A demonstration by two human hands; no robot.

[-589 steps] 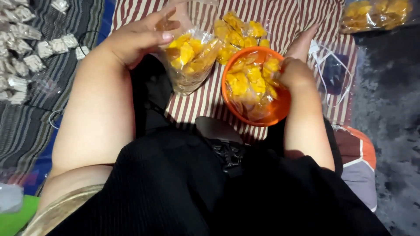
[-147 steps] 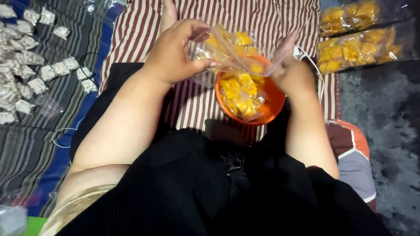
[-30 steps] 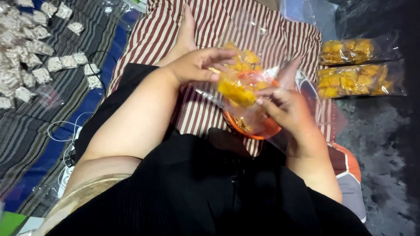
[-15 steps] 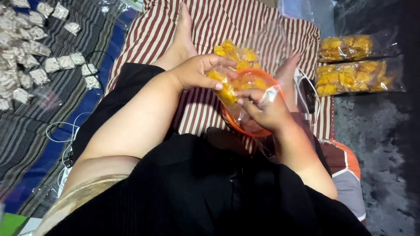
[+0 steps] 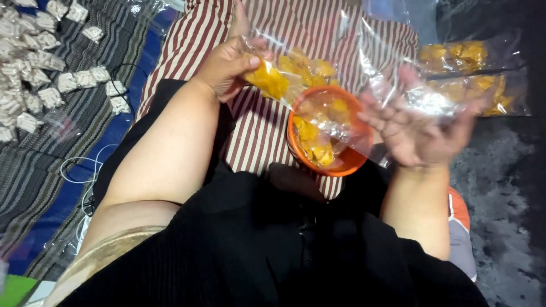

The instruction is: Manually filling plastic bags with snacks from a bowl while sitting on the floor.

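Pinching a clump of yellow snack pieces [image 5: 267,79] through the clear plastic bag [image 5: 341,68], the left hand [image 5: 227,65] sits up over the striped cloth [image 5: 250,131], thumb clamped down on top. Right hand [image 5: 418,128] is palm-up with fingers spread and slightly curled, holding the bag's other end, pretty blurry though. Bag drapes across the orange bowl [image 5: 355,165] of the same pieces, covering part of it. Two filled bags [image 5: 472,74] lie just past the right hand, and small white packets [image 5: 34,74] are scattered well off left.
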